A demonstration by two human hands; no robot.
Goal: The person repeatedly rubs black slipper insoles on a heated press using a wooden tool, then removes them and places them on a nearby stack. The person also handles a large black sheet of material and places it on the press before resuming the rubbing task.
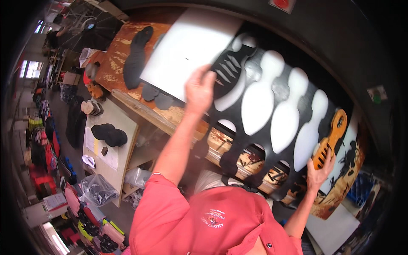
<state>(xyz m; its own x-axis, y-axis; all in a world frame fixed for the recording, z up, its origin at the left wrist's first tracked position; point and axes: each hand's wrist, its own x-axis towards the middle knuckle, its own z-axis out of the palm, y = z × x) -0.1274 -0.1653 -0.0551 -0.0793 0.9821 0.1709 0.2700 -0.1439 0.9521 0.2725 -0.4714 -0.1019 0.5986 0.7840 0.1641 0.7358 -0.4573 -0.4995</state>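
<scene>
A black, sole-shaped piece with several slots (228, 71) lies over a cut-out at the upper left of a black sheet (234, 127). My left hand (200, 91) pinches its left edge, slightly blurred. At the right end of the sheet, my right hand (320, 170) grips the lower end of an orange, sole-shaped cutting die (331, 137) with slots. Between the hands, long sole-shaped openings show the white board (191, 47) underneath. The near part of the sheet hangs towards me, and its openings show the worn table edge.
Black cut pieces (137, 60) lie on the worn wooden table (110, 63) at the left. A lower side table (111, 111) holds a dark stack, papers and a small block. A dark machine beam (302, 28) spans the far side. Off-cuts (350, 156) lie at the right.
</scene>
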